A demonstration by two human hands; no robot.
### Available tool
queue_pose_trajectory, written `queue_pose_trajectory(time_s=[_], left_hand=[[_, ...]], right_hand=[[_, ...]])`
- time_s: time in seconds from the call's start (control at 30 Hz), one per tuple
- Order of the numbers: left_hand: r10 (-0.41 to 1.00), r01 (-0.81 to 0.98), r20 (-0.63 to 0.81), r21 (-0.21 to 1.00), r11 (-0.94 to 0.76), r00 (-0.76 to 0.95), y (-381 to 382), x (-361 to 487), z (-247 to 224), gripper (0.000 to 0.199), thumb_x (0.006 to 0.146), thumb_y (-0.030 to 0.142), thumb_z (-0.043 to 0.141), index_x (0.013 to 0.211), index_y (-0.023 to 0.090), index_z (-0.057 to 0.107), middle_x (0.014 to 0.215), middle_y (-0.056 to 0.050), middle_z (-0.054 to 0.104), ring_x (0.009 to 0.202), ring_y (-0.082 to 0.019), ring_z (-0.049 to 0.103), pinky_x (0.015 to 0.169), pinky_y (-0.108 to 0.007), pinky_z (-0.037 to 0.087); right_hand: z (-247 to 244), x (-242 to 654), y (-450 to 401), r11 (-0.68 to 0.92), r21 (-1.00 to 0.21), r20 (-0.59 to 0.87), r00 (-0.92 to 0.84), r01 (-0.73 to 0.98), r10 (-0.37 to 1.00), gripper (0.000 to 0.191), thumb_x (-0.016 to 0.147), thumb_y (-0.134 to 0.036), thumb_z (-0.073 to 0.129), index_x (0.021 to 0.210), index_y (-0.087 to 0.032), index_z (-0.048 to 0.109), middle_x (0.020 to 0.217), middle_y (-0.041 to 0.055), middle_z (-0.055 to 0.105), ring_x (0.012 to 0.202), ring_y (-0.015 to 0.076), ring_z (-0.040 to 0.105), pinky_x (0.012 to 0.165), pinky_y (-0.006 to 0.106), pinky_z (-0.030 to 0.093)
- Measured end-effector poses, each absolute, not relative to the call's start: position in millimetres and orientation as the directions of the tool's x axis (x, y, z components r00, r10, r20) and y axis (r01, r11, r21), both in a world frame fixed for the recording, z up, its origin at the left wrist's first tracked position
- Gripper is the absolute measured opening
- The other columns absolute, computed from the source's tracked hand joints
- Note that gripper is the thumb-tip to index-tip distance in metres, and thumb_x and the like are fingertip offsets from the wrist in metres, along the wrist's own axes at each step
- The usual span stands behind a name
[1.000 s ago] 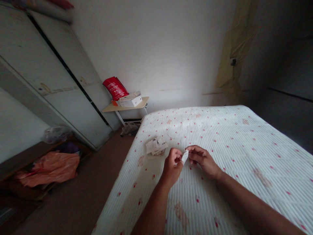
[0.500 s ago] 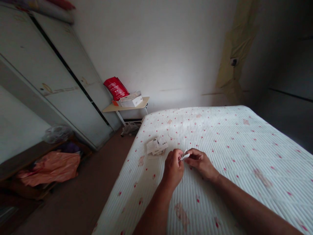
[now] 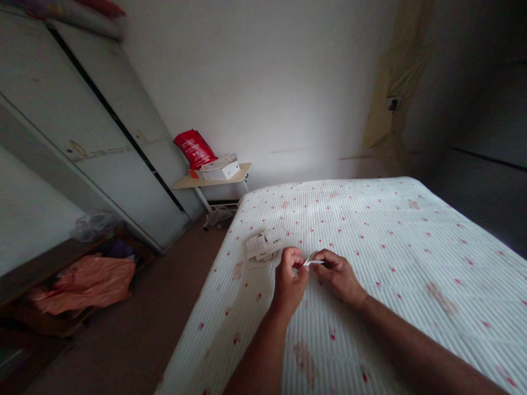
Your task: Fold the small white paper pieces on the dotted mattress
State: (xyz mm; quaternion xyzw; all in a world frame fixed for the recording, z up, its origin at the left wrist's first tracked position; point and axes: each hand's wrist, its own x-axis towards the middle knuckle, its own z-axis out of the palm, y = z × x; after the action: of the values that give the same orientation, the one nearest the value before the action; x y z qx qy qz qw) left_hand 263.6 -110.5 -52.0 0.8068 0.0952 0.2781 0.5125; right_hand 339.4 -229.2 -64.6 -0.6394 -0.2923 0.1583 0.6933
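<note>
Between my hands, just above the bed, is a small folded piece of white paper (image 3: 314, 262). My right hand (image 3: 338, 274) pinches its right end between thumb and fingers. The thumb and fingertips of my left hand (image 3: 290, 277) close on its left end, with the index finger curled above. Left of and beyond my left hand, several printed paper slips (image 3: 263, 247) lie in a loose pile on the bed. What is printed on them is too small to read.
A white ribbed bed cover (image 3: 370, 236) with red dots spreads under my hands. Past its far left corner stands a small table (image 3: 234, 176) with a white box (image 3: 221, 171) and a red bag (image 3: 194, 149). Orange cloth (image 3: 90, 282) lies on a low shelf at left, beside a wardrobe (image 3: 135, 148).
The paper has turned between my fingers and now looks thinner and flatter. My left index finger has lifted and opened a little. The pile of slips has stayed in place.
</note>
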Motion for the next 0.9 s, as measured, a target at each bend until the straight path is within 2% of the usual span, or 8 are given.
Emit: queue_pose_trajectory(time_s=[0.17, 0.3, 0.43, 0.67, 0.9], left_hand=[[0.454, -0.119, 0.386, 0.851, -0.512, 0.803, -111.6, 262.5, -51.8, 0.029, 0.072, 0.008, 0.048, 0.098, 0.02, 0.048, 0.076, 0.002, 0.054, 0.073, -0.013, 0.052, 0.071, -0.023, 0.041], [0.412, -0.128, 0.452, 0.781, -0.611, 0.791, -110.8, 261.5, -51.5, 0.029, 0.071, 0.006, 0.048, 0.095, 0.021, 0.051, 0.077, 0.0, 0.055, 0.076, -0.014, 0.053, 0.072, -0.025, 0.041], [0.378, -0.14, 0.501, 0.725, -0.674, 0.778, -110.7, 261.9, -52.2, 0.028, 0.07, 0.004, 0.047, 0.09, 0.022, 0.053, 0.077, -0.001, 0.055, 0.076, -0.015, 0.052, 0.072, -0.026, 0.041], [0.444, -0.101, 0.484, 0.754, -0.65, 0.754, -112.6, 262.8, -51.1, 0.03, 0.067, 0.004, 0.048, 0.09, 0.022, 0.054, 0.074, 0.0, 0.056, 0.074, -0.015, 0.053, 0.071, -0.027, 0.042], [0.492, -0.08, 0.461, 0.785, -0.615, 0.739, -112.0, 263.4, -51.4, 0.027, 0.068, 0.006, 0.049, 0.09, 0.021, 0.053, 0.073, 0.001, 0.057, 0.074, -0.015, 0.054, 0.071, -0.026, 0.042]], right_hand=[[-63.8, 337.2, -227.2, 0.091, -0.954, 0.288, 0.792, 0.285, 0.538, 0.017, 0.074, -0.035, 0.061, 0.074, -0.018, 0.058, 0.069, 0.0008, 0.059, 0.062, 0.0132, 0.054, 0.057, 0.024, 0.044], [-65.0, 336.6, -226.7, 0.049, -0.962, 0.25, 0.795, 0.268, 0.552, 0.017, 0.073, -0.034, 0.061, 0.078, -0.018, 0.059, 0.063, -0.001, 0.058, 0.054, 0.0115, 0.052, 0.05, 0.023, 0.042], [-66.9, 337.1, -228.1, 0.02, -0.941, 0.293, 0.784, 0.337, 0.547, 0.013, 0.076, -0.031, 0.058, 0.074, -0.018, 0.059, 0.064, -0.0004, 0.058, 0.054, 0.0112, 0.052, 0.049, 0.022, 0.042], [-70.8, 335.5, -228.2, -0.109, -0.779, 0.494, 0.711, 0.618, 0.501, 0.009, 0.08, -0.025, 0.053, 0.078, -0.02, 0.06, 0.074, 0.0024, 0.064, 0.067, 0.0143, 0.06, 0.062, 0.024, 0.048], [-69.9, 333.2, -227.6, -0.14, -0.686, 0.578, 0.652, 0.714, 0.49, 0.01, 0.082, -0.024, 0.051, 0.078, -0.021, 0.059, 0.07, 0.0022, 0.064, 0.063, 0.0138, 0.061, 0.058, 0.023, 0.048]])
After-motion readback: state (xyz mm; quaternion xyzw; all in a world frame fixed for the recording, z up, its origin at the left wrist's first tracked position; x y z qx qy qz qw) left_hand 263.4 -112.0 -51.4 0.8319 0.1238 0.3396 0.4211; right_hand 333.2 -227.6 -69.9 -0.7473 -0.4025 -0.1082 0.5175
